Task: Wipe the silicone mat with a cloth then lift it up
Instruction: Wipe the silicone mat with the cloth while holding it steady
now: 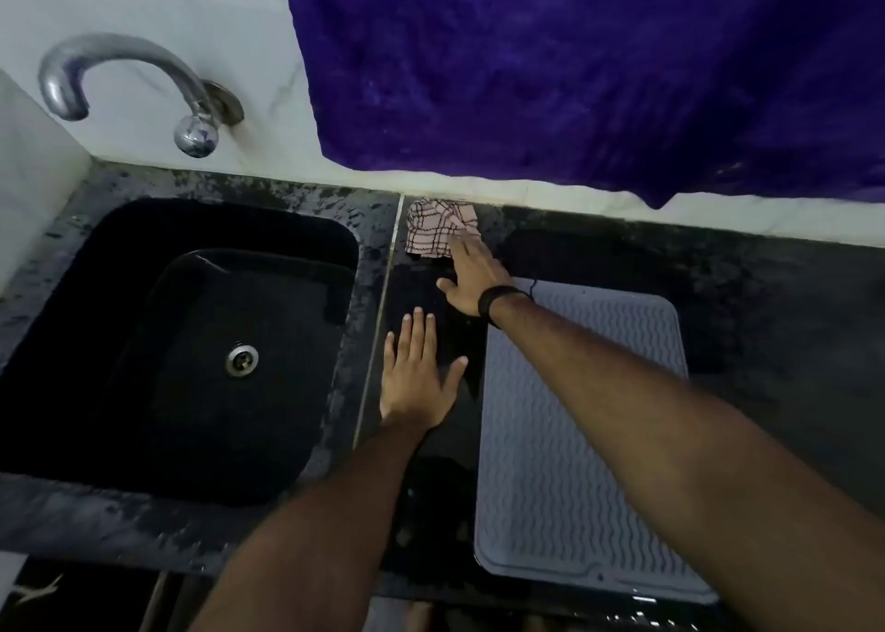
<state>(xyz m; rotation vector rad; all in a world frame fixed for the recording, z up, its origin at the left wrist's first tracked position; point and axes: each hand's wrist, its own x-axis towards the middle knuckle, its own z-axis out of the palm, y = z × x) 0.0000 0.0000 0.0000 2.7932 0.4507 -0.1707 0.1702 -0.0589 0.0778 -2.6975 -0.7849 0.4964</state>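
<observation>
Reaching right hand (471,272), fingers flat on crumpled checked cloth (438,226); left hand (416,373) splayed on glossy black counter (431,464); ribbed grey silicone mat (574,440) beside, long axis running away.

Both bare forearms reach forward from the bottom of the view. Left hand (415,373) lies flat, palm down, fingers straight and slightly spread, thumb splayed to the right. Right arm crosses diagonally from the lower right; right hand (471,272) is extended further ahead than the left, fingers straight, fingertips touching the checked cloth (438,231). A dark band (493,303) circles the right wrist.
</observation>
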